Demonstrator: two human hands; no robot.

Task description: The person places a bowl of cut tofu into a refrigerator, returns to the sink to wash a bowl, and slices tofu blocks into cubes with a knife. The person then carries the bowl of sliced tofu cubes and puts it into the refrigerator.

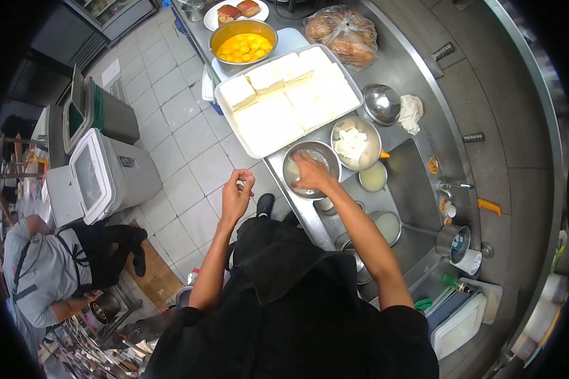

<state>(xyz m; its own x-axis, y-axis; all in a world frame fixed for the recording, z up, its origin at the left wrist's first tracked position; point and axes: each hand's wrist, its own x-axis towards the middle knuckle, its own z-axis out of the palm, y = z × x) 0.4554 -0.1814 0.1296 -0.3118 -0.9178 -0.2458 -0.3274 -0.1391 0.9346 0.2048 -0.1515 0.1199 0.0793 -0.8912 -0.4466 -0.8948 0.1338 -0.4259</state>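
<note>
My right hand (311, 173) reaches down into a metal bowl (289, 165), fingers spread; whitish, watery contents show around them, but what the fingertips touch is hidden. Held in the air left of that bowl, my left hand (237, 192) has loosely bent fingers and nothing visible in it. Beside the bowl stands a second metal bowl (378, 151) with white cut pieces (351, 144). Just beyond both, a large white tray (254, 153) holds several big pale white blocks (237, 91).
Farther along the steel counter are a bowl of egg yolks (243, 48), a plate of browned meat (234, 12) and a bagged brown food (341, 35). An upturned metal bowl (381, 104) and cloth (411, 114) lie right. Sink (417, 183) at right; a co-worker (63, 265) bends at left.
</note>
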